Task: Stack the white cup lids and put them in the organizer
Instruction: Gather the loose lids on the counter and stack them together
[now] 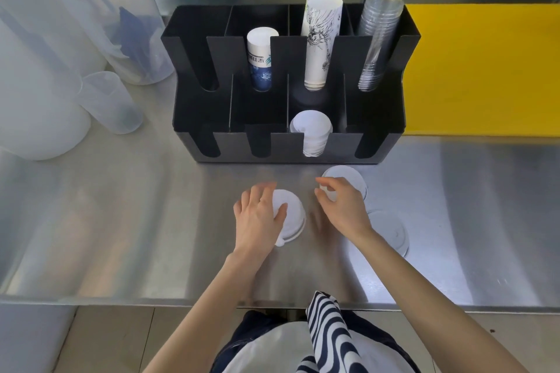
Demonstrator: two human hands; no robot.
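A black organizer (375,118) stands at the back of the steel counter. Its front third slot holds a stack of white lids (312,130). My left hand (257,215) grips a short stack of white lids (292,215) resting on the counter. My right hand (339,203) hovers with curled fingers over another white lid stack (348,179), touching its near edge. A clear lid (391,230) lies flat to the right of my right wrist.
The organizer's back slots hold a blue-printed cup stack (260,57), a tall white printed cup stack (319,39) and clear cups (375,39). Translucent plastic containers (109,100) crowd the left. A yellow mat (481,70) lies at the right.
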